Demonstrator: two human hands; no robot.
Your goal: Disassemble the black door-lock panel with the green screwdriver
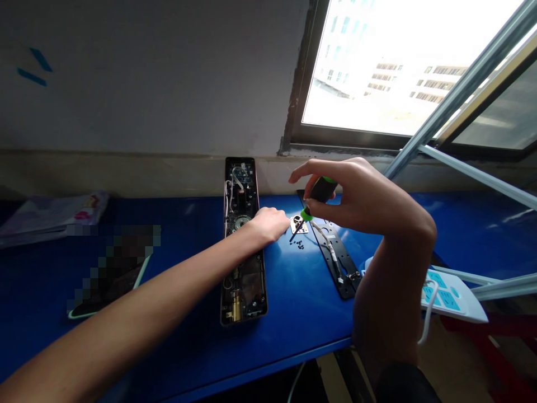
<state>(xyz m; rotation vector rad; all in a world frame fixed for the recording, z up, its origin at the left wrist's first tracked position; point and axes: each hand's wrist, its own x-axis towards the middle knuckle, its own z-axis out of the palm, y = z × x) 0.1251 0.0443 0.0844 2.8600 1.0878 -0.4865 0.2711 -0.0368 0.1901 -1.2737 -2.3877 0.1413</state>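
My right hand (356, 193) grips a black and green screwdriver (322, 190) between thumb and fingers. Its shaft slants down to the left, with the tip close to several small dark screws (300, 245) on the blue table. Just above the screws lies a small pale plate (298, 225) with dark parts on it. My left hand (272, 224) is closed beside that plate's left edge; what its fingers hold, if anything, is hidden. Under my left wrist stretches a long opened lock housing (245, 280) with wires, a circuit board and a brass cylinder, its middle partly covered.
A black perforated backplate (346, 282) with a white-wrapped cable lies right of the screws. Farther right are a white power strip (457, 302) and metal bars (465, 173). A phone-like device (113, 274), partly pixelated, and a plastic packet (54, 215) lie on the left.
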